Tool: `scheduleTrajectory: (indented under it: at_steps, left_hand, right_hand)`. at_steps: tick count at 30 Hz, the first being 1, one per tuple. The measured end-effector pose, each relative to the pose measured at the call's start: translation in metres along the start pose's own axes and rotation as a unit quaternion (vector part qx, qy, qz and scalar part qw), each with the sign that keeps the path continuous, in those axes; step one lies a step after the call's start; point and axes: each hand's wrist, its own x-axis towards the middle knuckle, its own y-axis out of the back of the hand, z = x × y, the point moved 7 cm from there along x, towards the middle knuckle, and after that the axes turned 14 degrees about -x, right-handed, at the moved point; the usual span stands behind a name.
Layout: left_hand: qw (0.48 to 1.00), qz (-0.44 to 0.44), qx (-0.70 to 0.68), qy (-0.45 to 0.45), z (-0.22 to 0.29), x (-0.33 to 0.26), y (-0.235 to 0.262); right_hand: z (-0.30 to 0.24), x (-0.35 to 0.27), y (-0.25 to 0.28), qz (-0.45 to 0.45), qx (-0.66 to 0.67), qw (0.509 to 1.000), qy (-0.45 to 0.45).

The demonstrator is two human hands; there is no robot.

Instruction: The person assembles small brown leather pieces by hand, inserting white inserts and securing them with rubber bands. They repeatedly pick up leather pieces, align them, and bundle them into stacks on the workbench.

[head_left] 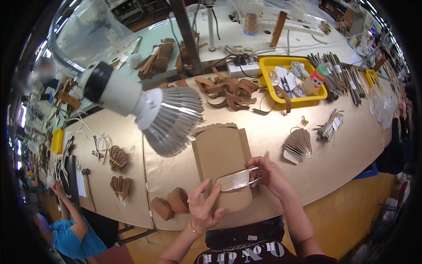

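Observation:
A small brown leather tab (pixel 235 181) with a shiny whitish face lies across a tan, rounded panel (pixel 215 149) on the table in front of me. With its fingertips, my left hand (pixel 204 207) presses the tab's left end, the other fingers bent and partly spread. The fingers of my right hand (pixel 270 177) close around its right end, where narrow white strips stick out. Two rolled brown leather pieces (pixel 177 200) rest just left of my left hand.
A large lamp (pixel 169 119) hangs over the table's left middle. Leather strips (pixel 228 90) are heaped at the back beside a yellow tray (pixel 290 102) holding a bottle and tools. Fanned brown bundles (pixel 298 143) lie right, others left. A person in blue (pixel 72 235) works at far left.

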Motion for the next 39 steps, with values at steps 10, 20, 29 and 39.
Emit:
scheduleTrajectory:
  at_steps: [10,20,29,39]
  left_hand:
    - [0.995,0.098,-0.019,-0.003,0.007,-0.001,0.019]
    - [0.987,0.148,-0.001,0.055,0.006,-0.014,0.041]
    - [0.948,0.223,0.055,0.222,-0.052,-0.042,0.116]
    - [0.964,0.010,0.112,0.241,-0.057,-0.038,0.101]
  right_hand:
    - [-0.069,0.001,-0.052,0.029,-0.190,0.957,0.219]
    - [-0.095,0.051,-0.050,0.143,-0.273,0.914,0.265]
    - [-0.091,0.048,-0.038,0.154,-0.284,0.909,0.263]
    - [-0.093,0.020,-0.022,0.195,-0.307,0.879,0.308]
